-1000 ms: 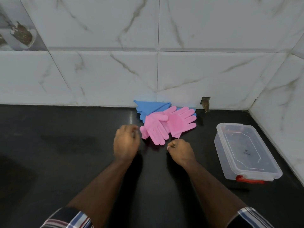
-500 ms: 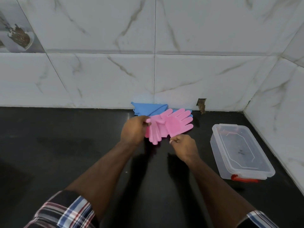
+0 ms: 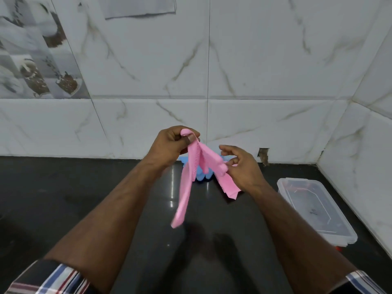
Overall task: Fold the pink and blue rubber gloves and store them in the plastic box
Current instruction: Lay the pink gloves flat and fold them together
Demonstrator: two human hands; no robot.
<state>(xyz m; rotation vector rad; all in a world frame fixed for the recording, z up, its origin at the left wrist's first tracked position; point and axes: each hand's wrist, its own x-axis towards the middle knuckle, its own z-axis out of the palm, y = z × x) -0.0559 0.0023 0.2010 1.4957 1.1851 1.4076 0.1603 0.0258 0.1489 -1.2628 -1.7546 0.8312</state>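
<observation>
With our left hand pinching one pink glove and right-hand fingers clamped on the other, we should separate them above the counter, beside the plastic box, before folding.

The blue gloves lie mostly hidden behind the pink gloves held between the hands. How many pink gloves hang there cannot be told. The plastic box, right of the right hand, hides most of its red clip.
</observation>
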